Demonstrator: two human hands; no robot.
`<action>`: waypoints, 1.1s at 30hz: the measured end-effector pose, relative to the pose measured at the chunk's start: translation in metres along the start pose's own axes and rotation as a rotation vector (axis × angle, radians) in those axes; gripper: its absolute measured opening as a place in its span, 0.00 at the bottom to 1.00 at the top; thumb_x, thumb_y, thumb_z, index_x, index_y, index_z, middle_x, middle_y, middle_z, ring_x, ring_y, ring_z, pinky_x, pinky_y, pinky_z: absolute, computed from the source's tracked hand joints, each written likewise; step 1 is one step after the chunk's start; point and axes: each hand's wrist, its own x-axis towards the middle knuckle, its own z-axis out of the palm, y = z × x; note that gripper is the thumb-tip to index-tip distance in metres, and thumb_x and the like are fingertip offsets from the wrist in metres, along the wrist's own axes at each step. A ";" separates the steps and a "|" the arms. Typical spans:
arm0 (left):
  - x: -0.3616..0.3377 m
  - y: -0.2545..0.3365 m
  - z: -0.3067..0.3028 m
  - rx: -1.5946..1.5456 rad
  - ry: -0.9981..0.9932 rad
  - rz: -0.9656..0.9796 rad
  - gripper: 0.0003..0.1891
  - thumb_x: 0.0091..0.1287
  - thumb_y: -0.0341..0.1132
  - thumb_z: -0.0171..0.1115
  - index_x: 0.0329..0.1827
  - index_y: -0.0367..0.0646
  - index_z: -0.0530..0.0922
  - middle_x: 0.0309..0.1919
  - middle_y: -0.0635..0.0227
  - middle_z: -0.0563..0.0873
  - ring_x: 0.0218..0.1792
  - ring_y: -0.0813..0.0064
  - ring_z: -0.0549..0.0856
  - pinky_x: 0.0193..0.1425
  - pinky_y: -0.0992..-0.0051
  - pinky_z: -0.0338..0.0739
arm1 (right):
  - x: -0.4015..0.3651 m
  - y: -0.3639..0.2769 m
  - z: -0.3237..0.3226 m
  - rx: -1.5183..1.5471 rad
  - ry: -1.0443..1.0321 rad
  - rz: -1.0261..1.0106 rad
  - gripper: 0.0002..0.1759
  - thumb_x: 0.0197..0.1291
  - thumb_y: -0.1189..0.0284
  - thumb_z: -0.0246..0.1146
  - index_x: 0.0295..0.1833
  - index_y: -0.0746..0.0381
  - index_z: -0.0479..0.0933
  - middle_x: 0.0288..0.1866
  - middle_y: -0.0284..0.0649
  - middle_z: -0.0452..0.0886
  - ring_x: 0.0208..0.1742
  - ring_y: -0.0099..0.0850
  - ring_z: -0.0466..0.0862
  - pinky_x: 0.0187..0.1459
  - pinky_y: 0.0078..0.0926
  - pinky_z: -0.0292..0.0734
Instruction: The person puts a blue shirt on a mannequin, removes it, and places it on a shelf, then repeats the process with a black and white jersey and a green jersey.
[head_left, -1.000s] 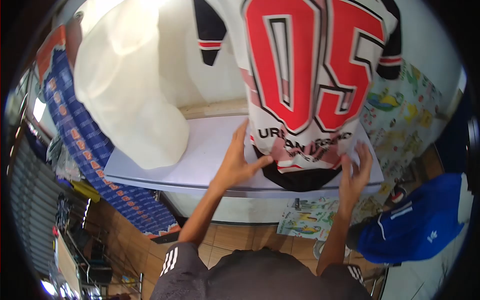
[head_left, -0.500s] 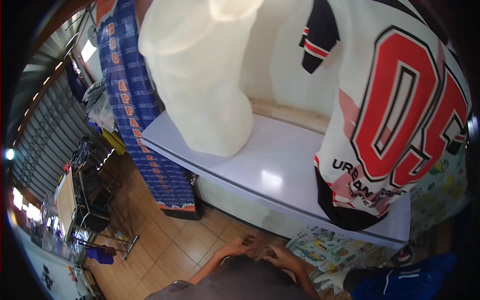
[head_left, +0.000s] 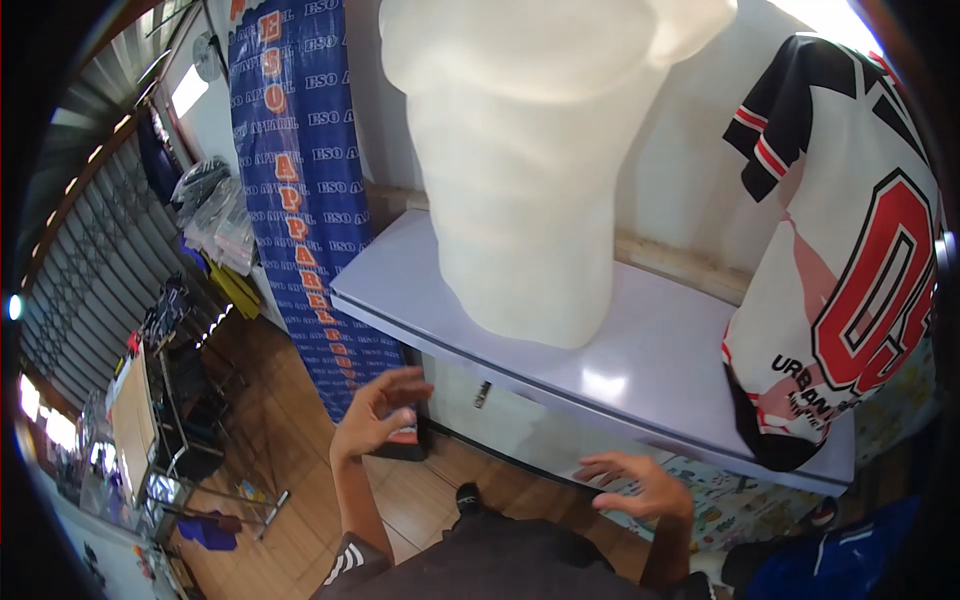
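A white torso mannequin (head_left: 520, 190) stands on a pale lavender shelf (head_left: 660, 370), its top cut off by the frame. My left hand (head_left: 385, 410) is raised in front of the shelf's left part, fingers apart and nothing in it. Below the shelf's front edge, my right hand (head_left: 640, 485) is held up with bent, spread fingers, also empty. Neither hand touches the mannequin. To the right, a white, black and red jersey (head_left: 840, 260) with large red numerals hangs over another form on the shelf.
A blue banner (head_left: 300, 180) with orange letters stands left of the shelf. Further left are a table (head_left: 132, 420), plastic-wrapped goods (head_left: 215, 220) and a folding metal gate (head_left: 85, 250). Blue fabric (head_left: 840, 555) lies at the lower right. Patterned sheeting covers the area under the shelf.
Both hands have risen and moved apart from their low position near my body. The view has shifted, so the mannequin and jersey appear further right.
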 end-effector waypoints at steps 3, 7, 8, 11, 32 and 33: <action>0.043 0.022 -0.055 -0.005 0.020 0.223 0.49 0.58 0.62 0.72 0.74 0.36 0.66 0.62 0.54 0.81 0.64 0.58 0.80 0.66 0.61 0.74 | 0.033 -0.033 0.002 0.108 0.248 -0.074 0.31 0.61 0.73 0.70 0.68 0.64 0.71 0.55 0.47 0.85 0.57 0.35 0.84 0.57 0.33 0.78; 0.108 0.059 -0.097 0.046 -0.004 0.398 0.58 0.57 0.76 0.61 0.78 0.37 0.59 0.71 0.50 0.72 0.71 0.55 0.72 0.69 0.59 0.70 | 0.094 -0.078 -0.004 0.139 0.659 -0.260 0.40 0.60 0.71 0.71 0.75 0.64 0.62 0.66 0.49 0.77 0.66 0.35 0.77 0.58 0.33 0.77; 0.127 0.065 -0.106 0.032 -0.037 0.439 0.59 0.57 0.78 0.58 0.79 0.37 0.57 0.73 0.50 0.69 0.73 0.55 0.70 0.71 0.58 0.68 | 0.108 -0.086 -0.011 0.102 0.731 -0.323 0.41 0.62 0.66 0.70 0.76 0.64 0.59 0.68 0.50 0.74 0.68 0.36 0.75 0.59 0.34 0.76; 0.185 0.090 -0.123 -0.017 -0.135 0.542 0.60 0.59 0.82 0.48 0.81 0.39 0.53 0.78 0.50 0.61 0.77 0.55 0.63 0.75 0.57 0.61 | 0.143 -0.117 -0.034 -0.079 0.981 -0.443 0.45 0.68 0.50 0.64 0.78 0.65 0.56 0.74 0.53 0.69 0.73 0.41 0.71 0.64 0.38 0.73; 0.261 0.234 -0.090 -0.215 -0.148 0.704 0.57 0.64 0.73 0.53 0.81 0.34 0.48 0.79 0.44 0.53 0.81 0.48 0.50 0.79 0.42 0.44 | 0.212 -0.257 -0.048 -0.256 1.248 -0.577 0.49 0.60 0.38 0.63 0.74 0.63 0.64 0.73 0.42 0.70 0.77 0.36 0.62 0.71 0.41 0.57; 0.247 0.238 -0.092 -0.224 -0.124 0.719 0.57 0.64 0.73 0.54 0.81 0.35 0.48 0.80 0.45 0.53 0.81 0.48 0.50 0.79 0.42 0.44 | 0.209 -0.264 -0.038 -0.258 1.267 -0.602 0.47 0.61 0.39 0.62 0.74 0.63 0.65 0.72 0.42 0.70 0.77 0.35 0.63 0.70 0.41 0.58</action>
